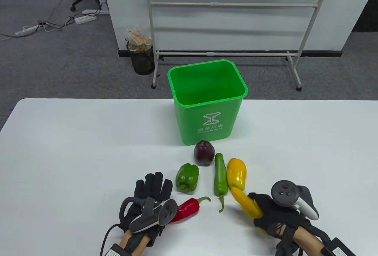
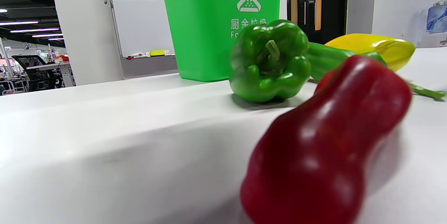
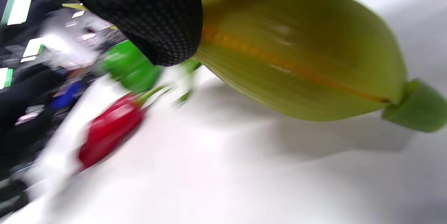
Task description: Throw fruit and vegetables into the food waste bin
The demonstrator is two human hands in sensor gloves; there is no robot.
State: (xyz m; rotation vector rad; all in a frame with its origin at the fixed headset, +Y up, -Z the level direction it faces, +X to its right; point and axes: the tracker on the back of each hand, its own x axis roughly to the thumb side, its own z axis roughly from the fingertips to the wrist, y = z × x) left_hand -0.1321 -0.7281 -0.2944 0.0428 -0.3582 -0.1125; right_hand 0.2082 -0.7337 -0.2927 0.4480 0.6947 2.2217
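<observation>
My right hand (image 1: 276,213) grips an ear of corn (image 1: 246,205) near the table's (image 1: 59,149) front edge, the fingers wrapped over the husk, as the right wrist view shows. My left hand (image 1: 150,200) lies flat on the table just left of the red pepper (image 1: 187,208), fingers spread and holding nothing. The green food waste bin (image 1: 208,102) stands at the back edge, mouth open, apparently with nothing in it yet. In front of it lie a purple onion (image 1: 203,152), a green bell pepper (image 1: 187,177), a long green chili (image 1: 220,177) and a yellow pepper (image 1: 236,173), which touches the corn's tip. To do this step well, I judge I should lift the corn straight up first, so its tip does not drag the yellow pepper, then carry it high over the produce, turn it end-down above the bin's rim and let go only once it is inside the opening.
</observation>
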